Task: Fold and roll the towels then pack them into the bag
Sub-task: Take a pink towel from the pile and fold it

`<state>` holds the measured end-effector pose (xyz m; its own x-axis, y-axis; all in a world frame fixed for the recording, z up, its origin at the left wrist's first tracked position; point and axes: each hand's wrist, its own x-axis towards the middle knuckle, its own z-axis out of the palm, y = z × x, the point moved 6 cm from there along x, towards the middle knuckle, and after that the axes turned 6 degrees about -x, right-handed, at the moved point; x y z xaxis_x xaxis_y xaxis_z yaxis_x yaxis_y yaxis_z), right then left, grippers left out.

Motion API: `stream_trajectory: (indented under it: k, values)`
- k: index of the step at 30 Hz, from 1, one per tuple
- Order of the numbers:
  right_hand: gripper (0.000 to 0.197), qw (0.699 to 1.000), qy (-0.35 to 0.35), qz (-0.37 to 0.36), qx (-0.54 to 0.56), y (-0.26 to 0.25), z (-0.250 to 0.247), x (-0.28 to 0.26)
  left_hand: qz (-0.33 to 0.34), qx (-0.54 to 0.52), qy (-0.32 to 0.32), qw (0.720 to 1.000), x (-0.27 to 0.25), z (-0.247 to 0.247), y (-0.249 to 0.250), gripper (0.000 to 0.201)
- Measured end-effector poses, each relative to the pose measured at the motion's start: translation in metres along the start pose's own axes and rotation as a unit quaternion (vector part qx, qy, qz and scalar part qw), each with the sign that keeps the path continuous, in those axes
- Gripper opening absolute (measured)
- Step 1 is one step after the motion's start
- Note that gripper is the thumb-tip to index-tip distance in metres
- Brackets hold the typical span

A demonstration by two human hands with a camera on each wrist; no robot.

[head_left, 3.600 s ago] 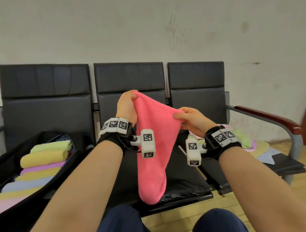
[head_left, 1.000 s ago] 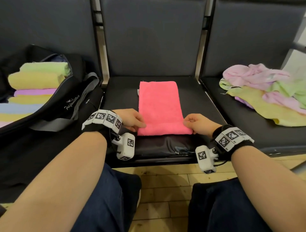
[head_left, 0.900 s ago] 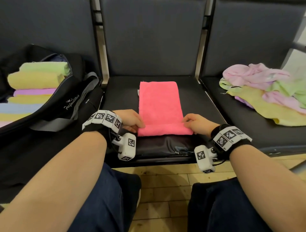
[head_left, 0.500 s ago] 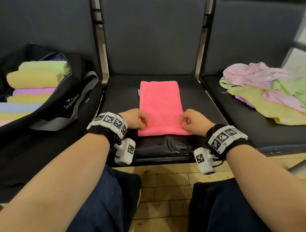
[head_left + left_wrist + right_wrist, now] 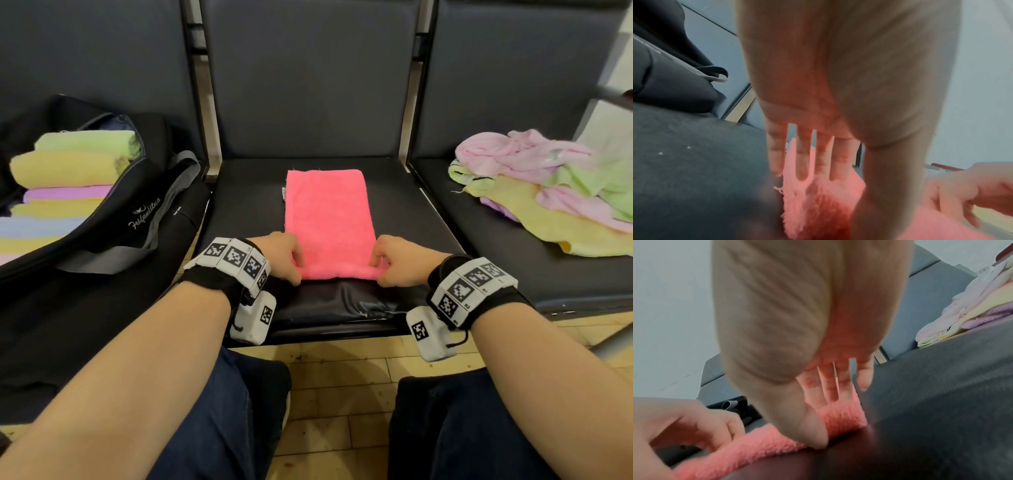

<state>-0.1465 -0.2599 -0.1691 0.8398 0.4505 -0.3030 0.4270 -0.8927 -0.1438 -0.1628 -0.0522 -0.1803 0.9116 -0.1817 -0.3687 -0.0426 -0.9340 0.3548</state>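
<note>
A pink towel [image 5: 329, 212], folded into a long strip, lies flat on the middle black seat [image 5: 414, 219]. Its near end is turned over into a small roll. My left hand [image 5: 295, 269] grips the left end of that roll, fingers on top and thumb at the near side. My right hand [image 5: 379, 269] grips the right end the same way. In the left wrist view my fingers [image 5: 803, 162] lie over the fluffy towel [image 5: 818, 204]. In the right wrist view my thumb [image 5: 813, 431] sits against the roll [image 5: 760, 444].
An open black bag [image 5: 137, 219] on the left seat holds several rolled towels [image 5: 65, 168] in green, yellow, purple and blue. A loose pile of pastel towels [image 5: 548, 192] lies on the right seat. Wooden floor and my knees are below the seat's front edge.
The towel, held up in the air 3.6 s ago, now lies flat on the seat. Over the last second both hands closed in on its near end and turned it over into a roll.
</note>
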Motion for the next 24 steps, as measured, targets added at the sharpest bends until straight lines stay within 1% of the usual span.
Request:
stream_trajectory:
  k: [3,4,6,10,13,16,19,22,24]
  values:
    - [0.034,1.0,-0.007,-0.003,0.009,0.002,0.002,0.0,0.015,0.02,-0.002,1.0,-0.001,0.001,0.005,0.025]
    - [0.034,1.0,-0.006,-0.006,0.015,0.002,0.002,-0.001,0.024,0.02,0.0,1.0,-0.001,0.001,0.007,0.027]
    - [0.032,0.999,0.009,-0.018,0.032,0.002,0.0,-0.002,0.028,0.019,0.008,0.999,-0.001,-0.001,0.008,0.032]
    - [0.028,0.998,0.031,-0.019,0.047,0.004,-0.001,0.0,0.029,0.004,0.018,0.999,0.0,-0.006,0.007,0.032]
    - [0.032,0.998,0.023,-0.012,0.065,0.006,0.004,0.003,0.026,-0.029,0.021,0.999,-0.001,-0.007,0.007,0.03]
    - [0.033,0.994,0.019,0.013,0.109,0.012,0.007,0.008,0.028,-0.069,0.032,0.997,0.001,-0.007,0.004,0.031]
    - [0.031,0.989,0.026,0.029,0.143,0.018,0.009,0.013,0.02,-0.138,0.027,0.99,0.003,-0.006,0.002,0.019]
    - [0.024,0.986,0.026,0.044,0.162,0.022,0.009,0.014,0.014,-0.176,0.02,0.984,0.002,-0.005,0.004,0.008]
    - [0.014,0.984,0.04,0.054,0.168,0.023,0.008,0.014,0.016,-0.17,0.008,0.985,0.002,-0.003,0.005,0.012]
